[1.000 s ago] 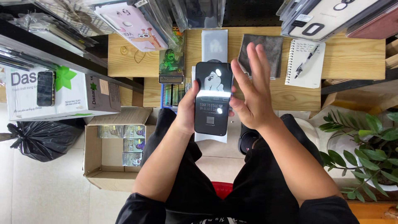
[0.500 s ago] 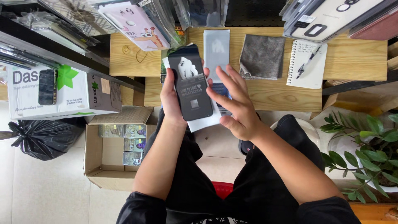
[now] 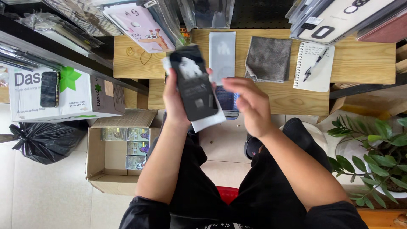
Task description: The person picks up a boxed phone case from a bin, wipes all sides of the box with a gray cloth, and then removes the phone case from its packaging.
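Note:
My left hand (image 3: 176,99) grips a flat black packet (image 3: 195,85) with a white figure printed on it, tilted left, with a white card (image 3: 210,121) showing behind its lower edge. My right hand (image 3: 250,104) hovers just right of the packet, fingers curled and blurred, holding nothing that I can see. Both hands are over the front edge of a wooden table (image 3: 364,59). On the table behind the packet lie a pale grey rectangular sheet (image 3: 222,53) and a grey cloth (image 3: 268,58).
A spiral notebook (image 3: 311,70) with a pen (image 3: 313,65) lies at the table's right. An open cardboard box (image 3: 116,148) with small packs, a white carton (image 3: 63,93), a black bin bag (image 3: 44,142) sit left. A potted plant (image 3: 373,148) stands right.
The right hand came off the packet's face and drew back to the right. The left hand tipped the packet leftward and raised it slightly.

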